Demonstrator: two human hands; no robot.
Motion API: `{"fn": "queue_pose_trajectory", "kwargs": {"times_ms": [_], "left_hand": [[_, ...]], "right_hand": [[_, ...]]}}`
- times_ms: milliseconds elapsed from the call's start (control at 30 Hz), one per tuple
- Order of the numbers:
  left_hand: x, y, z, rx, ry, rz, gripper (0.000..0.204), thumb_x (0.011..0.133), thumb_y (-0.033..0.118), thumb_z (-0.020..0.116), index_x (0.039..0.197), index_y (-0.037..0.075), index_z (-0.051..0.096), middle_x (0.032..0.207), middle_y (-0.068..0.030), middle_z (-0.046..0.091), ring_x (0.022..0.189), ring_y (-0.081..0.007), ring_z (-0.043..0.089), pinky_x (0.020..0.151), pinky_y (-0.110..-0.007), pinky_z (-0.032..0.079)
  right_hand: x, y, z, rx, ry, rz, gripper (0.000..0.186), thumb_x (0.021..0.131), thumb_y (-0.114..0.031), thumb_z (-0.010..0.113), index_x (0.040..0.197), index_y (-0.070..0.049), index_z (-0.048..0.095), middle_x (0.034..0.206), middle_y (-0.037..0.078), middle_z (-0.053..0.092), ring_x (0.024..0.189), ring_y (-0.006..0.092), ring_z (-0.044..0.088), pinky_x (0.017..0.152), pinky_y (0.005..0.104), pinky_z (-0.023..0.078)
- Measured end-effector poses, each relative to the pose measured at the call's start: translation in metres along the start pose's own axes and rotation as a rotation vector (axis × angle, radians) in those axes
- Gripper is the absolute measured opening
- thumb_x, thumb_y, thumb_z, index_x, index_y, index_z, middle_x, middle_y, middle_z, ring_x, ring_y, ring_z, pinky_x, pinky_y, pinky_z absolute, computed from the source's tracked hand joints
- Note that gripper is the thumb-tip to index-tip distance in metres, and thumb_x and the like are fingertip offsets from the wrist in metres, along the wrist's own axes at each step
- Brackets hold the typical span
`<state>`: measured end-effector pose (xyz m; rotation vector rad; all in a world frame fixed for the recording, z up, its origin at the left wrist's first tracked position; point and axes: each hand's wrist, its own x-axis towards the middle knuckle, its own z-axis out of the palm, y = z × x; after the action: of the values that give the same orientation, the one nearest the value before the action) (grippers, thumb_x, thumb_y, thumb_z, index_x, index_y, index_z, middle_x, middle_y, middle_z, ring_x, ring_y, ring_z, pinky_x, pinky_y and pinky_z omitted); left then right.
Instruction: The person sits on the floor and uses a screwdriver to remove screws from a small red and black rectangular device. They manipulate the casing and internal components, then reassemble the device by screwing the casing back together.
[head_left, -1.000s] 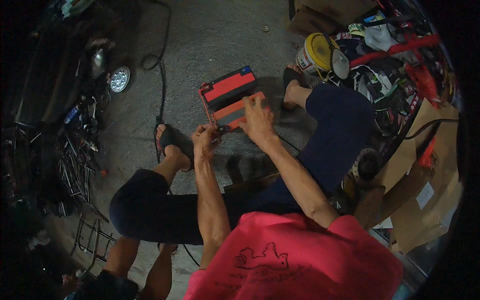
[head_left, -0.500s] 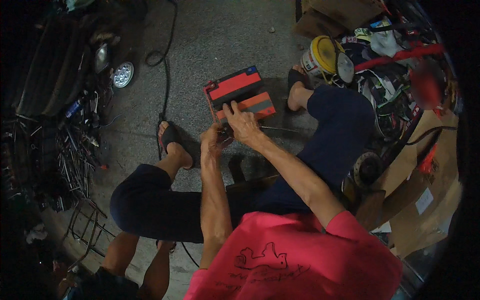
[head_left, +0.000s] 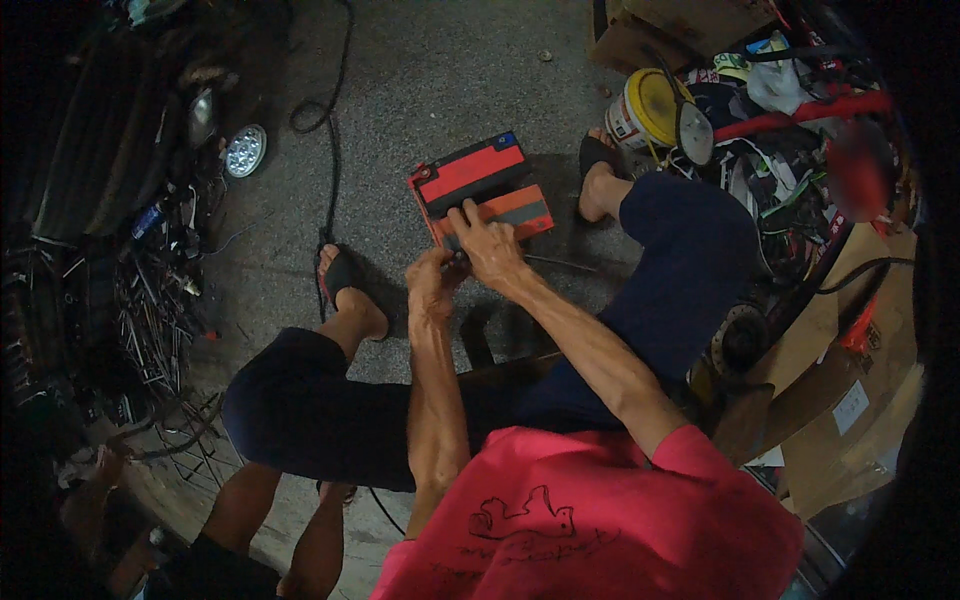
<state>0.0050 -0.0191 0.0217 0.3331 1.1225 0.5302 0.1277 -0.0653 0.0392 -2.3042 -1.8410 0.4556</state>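
Observation:
A red, black and orange box (head_left: pixel 470 176) with a blue far corner, battery-like in shape, lies on the floor between my feet. Its near side has orange and grey bands, and a thin red-orange strip or wire runs down its left edge. My right hand (head_left: pixel 490 255) rests on that near side, index and middle fingers stretched out and apart. At the near left corner, my left hand (head_left: pixel 430 280) is closed with curled fingers around something small and dark. What it grips is mostly hidden by the fingers.
Loose tools (head_left: pixel 150 335) and a round lamp (head_left: pixel 246 151) lie left; a black cable (head_left: pixel 336 180) runs past my left foot. To the right are a yellow-lidded bucket (head_left: pixel 650 108), heaped parts and cardboard (head_left: pixel 850 400). Another person's legs (head_left: pixel 245 505) are at lower left.
Both my hands stay at the box's near left corner, with my left fingers shifted slightly. At lower left, the other person's arm has come further into view beside the metal wire frame.

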Motion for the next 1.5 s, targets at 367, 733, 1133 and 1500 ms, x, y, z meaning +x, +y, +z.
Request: {"fn": "queue_pose_trajectory", "kwargs": {"times_ms": [367,733,1133,1500], "left_hand": [[-0.003,0.006,0.001,0.09,-0.074,-0.002,0.011,0.081,0.007,0.058,0.086,-0.004,0.06,0.08,-0.0114,0.061,0.072,-0.0239,0.063,0.071,-0.037,0.058],[-0.019,0.029,0.004,0.443,0.026,-0.047,0.016,0.084,0.016,0.061,0.093,0.003,0.062,0.086,-0.0086,0.064,0.08,-0.0204,0.064,0.068,-0.036,0.055],[-0.011,0.02,-0.007,0.363,-0.024,-0.051,0.013,0.076,0.007,0.066,0.077,0.01,0.054,0.072,-0.003,0.06,0.064,-0.0157,0.06,0.067,-0.035,0.054],[-0.021,0.02,0.012,0.293,0.017,-0.026,0.015,0.075,0.005,0.068,0.075,0.007,0.053,0.071,-0.0056,0.06,0.058,-0.0155,0.06,0.055,-0.029,0.055]], "right_hand": [[-0.001,0.004,-0.011,0.096,-0.008,0.003,0.068,0.068,-0.006,0.074,0.128,-0.001,0.042,0.129,0.026,0.043,0.085,0.0405,0.065,0.074,0.0484,0.053],[-0.001,0.019,-0.102,0.586,0.236,0.211,0.028,0.083,-0.016,0.063,0.108,-0.001,0.062,0.095,0.018,0.065,0.086,0.0364,0.064,0.074,0.04,0.051],[-0.01,-0.012,-0.144,0.811,0.794,0.05,0.013,0.093,-0.011,0.055,0.1,0.0,0.061,0.081,0.011,0.065,0.073,0.0192,0.066,0.061,0.0296,0.049],[-0.016,-0.012,-0.134,0.568,0.688,0.103,0.02,0.088,-0.021,0.063,0.092,-0.002,0.062,0.083,0.013,0.066,0.069,0.0248,0.066,0.059,0.0336,0.05]]}}
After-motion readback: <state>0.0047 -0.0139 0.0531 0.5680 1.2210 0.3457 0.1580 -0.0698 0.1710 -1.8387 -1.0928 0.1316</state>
